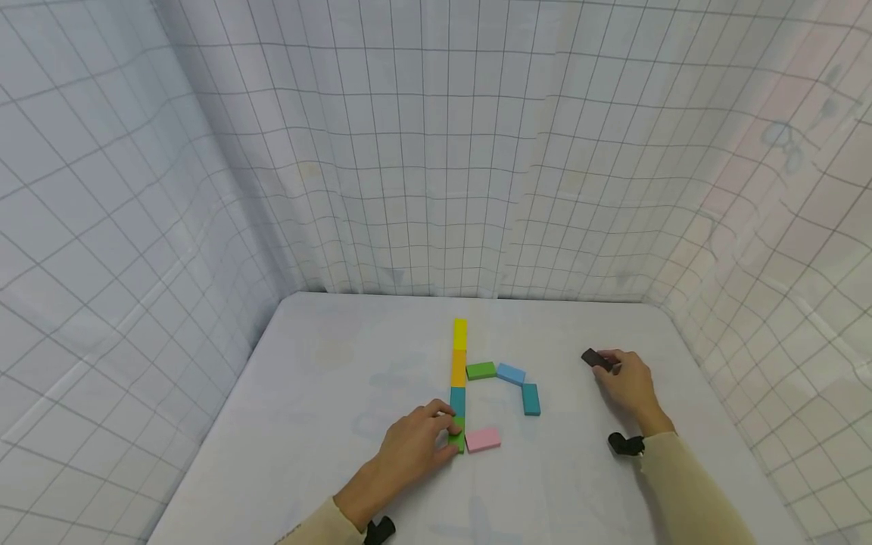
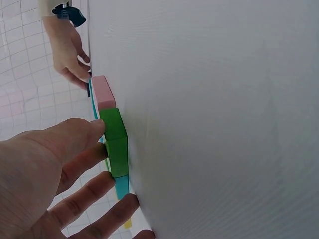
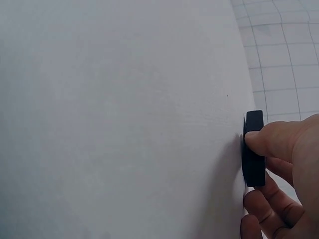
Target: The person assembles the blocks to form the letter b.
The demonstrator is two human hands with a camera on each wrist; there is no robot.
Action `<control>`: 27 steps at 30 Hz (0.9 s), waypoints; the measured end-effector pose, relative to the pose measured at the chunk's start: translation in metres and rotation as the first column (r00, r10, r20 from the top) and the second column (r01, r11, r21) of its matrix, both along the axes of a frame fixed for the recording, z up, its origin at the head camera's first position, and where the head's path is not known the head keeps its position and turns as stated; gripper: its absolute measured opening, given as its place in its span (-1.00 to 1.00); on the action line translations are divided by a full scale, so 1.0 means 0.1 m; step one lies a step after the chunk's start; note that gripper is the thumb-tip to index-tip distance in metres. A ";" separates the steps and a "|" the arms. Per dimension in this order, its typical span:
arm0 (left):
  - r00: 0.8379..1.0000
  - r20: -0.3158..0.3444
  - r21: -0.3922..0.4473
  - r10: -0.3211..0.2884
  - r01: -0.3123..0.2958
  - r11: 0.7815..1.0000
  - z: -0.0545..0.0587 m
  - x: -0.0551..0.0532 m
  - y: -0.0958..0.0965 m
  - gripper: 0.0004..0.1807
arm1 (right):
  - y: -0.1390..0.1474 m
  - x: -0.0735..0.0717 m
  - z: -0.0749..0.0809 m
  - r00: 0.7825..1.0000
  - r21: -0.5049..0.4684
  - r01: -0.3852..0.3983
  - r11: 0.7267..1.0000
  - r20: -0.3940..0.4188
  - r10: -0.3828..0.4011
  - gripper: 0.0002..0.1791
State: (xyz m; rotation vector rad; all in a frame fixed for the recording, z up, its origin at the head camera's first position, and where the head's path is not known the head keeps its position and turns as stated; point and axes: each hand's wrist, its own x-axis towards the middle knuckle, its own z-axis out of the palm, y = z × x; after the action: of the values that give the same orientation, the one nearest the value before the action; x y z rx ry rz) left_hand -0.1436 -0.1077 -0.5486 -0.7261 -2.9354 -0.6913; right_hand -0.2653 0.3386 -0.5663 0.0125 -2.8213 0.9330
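My left hand [image 1: 415,439] rests at a green block [image 1: 457,437], its thumb and spread fingers touching it. In the left wrist view the green block [image 2: 115,142] sits between a pink block [image 2: 103,92] and a teal one [image 2: 121,187]. That green block ends a straight column that continues upward with teal [image 1: 458,401], orange [image 1: 459,368] and yellow [image 1: 460,334] blocks. Off to the right, my right hand [image 1: 628,382] pinches a black block [image 1: 594,359] between thumb and fingers. In the right wrist view the black block [image 3: 254,149] is at the table surface; whether it touches is unclear.
Right of the column, another green block [image 1: 481,370], a light blue block [image 1: 511,374] and a teal block [image 1: 530,399] form a curve. The pink block [image 1: 483,440] lies beside the column's near end. A white table [image 1: 320,424] is enclosed by checked white curtains [image 1: 436,151].
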 end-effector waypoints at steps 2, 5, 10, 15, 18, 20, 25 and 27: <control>1.000 -0.002 -0.003 0.000 0.000 1.000 0.01 0.00 0.00 -0.81 | -0.02 0.02 0.00 1.000 -0.002 -0.008 1.000 -0.012 0.008 -0.55; 1.000 0.001 -0.009 0.002 -0.002 1.000 0.01 -0.01 0.00 -0.81 | -0.05 0.03 0.00 1.000 0.001 -0.022 1.000 -0.019 0.022 -0.56; 1.000 -0.002 -0.009 0.000 0.000 1.000 0.02 -0.01 0.00 -0.81 | -0.10 0.07 0.01 0.999 0.015 -0.051 0.999 0.014 0.051 -0.56; 1.000 -0.012 -0.006 -0.002 0.002 1.000 0.01 -0.01 0.00 -0.81 | -0.16 0.12 0.01 0.996 0.017 -0.091 0.996 0.015 0.091 -0.57; 1.000 -0.009 -0.006 -0.001 0.001 1.000 0.00 -0.01 0.00 -0.81 | -0.18 0.15 0.00 0.993 0.009 -0.114 0.993 0.016 0.114 -0.57; 1.000 -0.004 -0.008 0.001 -0.001 1.000 -0.01 -0.01 0.00 -0.81 | -0.20 0.17 0.00 0.992 0.005 -0.127 0.992 0.012 0.126 -0.58; 1.000 0.007 -0.012 0.004 -0.004 1.000 -0.03 -0.01 0.00 -0.80 | -0.25 0.21 0.00 0.990 0.014 -0.142 0.990 0.009 0.142 -0.58; 1.000 0.010 -0.013 0.005 -0.005 1.000 -0.03 -0.01 0.01 -0.80 | -0.27 0.22 0.01 0.990 0.017 -0.144 0.989 0.009 0.144 -0.58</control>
State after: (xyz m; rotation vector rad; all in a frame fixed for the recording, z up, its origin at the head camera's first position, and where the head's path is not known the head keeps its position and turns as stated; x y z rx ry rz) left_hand -0.1450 -0.1071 -0.5516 -0.7176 -2.9529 -0.6784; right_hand -0.2431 0.3119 -0.5650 0.2180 -2.8665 0.9393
